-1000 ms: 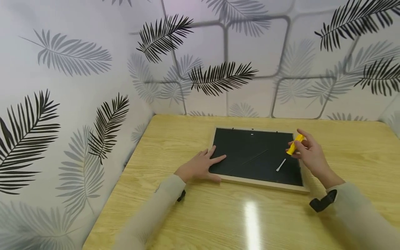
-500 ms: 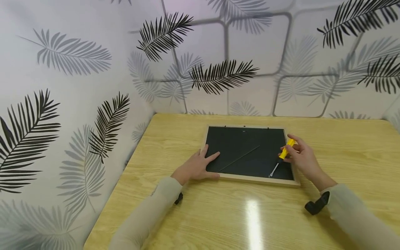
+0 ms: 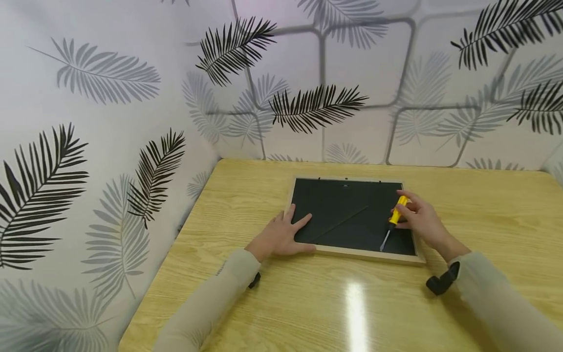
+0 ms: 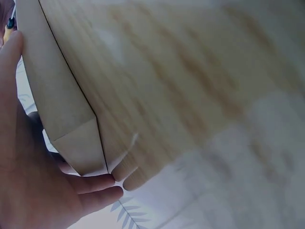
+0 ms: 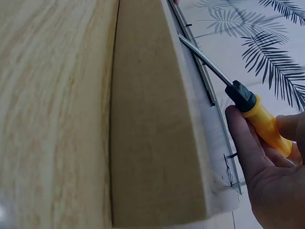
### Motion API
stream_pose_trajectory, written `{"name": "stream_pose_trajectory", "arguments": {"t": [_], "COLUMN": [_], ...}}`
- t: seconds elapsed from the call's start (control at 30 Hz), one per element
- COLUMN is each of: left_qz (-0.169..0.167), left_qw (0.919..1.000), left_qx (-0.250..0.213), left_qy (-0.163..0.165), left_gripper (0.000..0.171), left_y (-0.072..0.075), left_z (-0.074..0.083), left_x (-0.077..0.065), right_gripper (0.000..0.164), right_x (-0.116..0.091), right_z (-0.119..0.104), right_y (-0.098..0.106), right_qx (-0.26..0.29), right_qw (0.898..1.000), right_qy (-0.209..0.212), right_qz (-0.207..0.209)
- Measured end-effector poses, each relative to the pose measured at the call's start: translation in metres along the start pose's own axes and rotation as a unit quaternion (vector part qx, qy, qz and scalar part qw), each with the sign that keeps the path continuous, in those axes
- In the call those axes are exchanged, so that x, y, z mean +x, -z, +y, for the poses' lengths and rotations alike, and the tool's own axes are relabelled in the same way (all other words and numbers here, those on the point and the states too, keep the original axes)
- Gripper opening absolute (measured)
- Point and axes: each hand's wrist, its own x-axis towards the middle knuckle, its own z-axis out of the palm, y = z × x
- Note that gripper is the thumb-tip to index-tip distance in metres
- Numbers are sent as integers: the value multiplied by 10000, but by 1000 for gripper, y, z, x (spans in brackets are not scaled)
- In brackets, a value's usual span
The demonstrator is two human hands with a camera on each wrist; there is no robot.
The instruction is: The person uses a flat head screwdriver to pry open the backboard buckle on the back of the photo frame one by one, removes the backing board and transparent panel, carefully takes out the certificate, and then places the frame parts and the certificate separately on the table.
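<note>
Here's the wood-grain desk [image 3: 303, 303], and on it lies the wood-framed black board [image 3: 340, 203]! Left hand [image 3: 281, 235], fingers spread, rests over its near-left corner; right hand [image 3: 421, 217] grips a yellow-handled screwdriver [image 3: 399, 210], tilted, tip down beside the frame's near edge.
</note>
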Motion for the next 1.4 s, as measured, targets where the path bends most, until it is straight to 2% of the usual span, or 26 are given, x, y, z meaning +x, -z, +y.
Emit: {"name": "stream_pose_trajectory", "arguments": {"t": [0.23, 0.37, 0.6, 0.97, 1.4], "left_qz": [9, -26, -24, -228, -216], "left_qw": [9999, 10000, 10000, 9997, 9997], "left_qx": [102, 93, 27, -18, -113], "left_qy": [31, 14, 28, -5, 40], "left_gripper": [94, 95, 93, 93, 93], "left_y": [1, 2, 3, 3, 3], "left_z": [4, 5, 4, 1, 2], "left_x": [1, 1, 0, -1, 0], "right_gripper": [55, 54, 49, 50, 50], "right_x": [6, 5, 1, 2, 4], "right_z": [3, -1, -13, -8, -1], "right_y": [2, 0, -8, -6, -5], "right_qx": [-288, -242, -353, -300, -489], "right_qw": [9978, 9973, 9985, 9993, 9987], "right_qy": [-181, -142, 173, 19, -42], "right_qz": [-571, -674, -390, -231, 103]}}
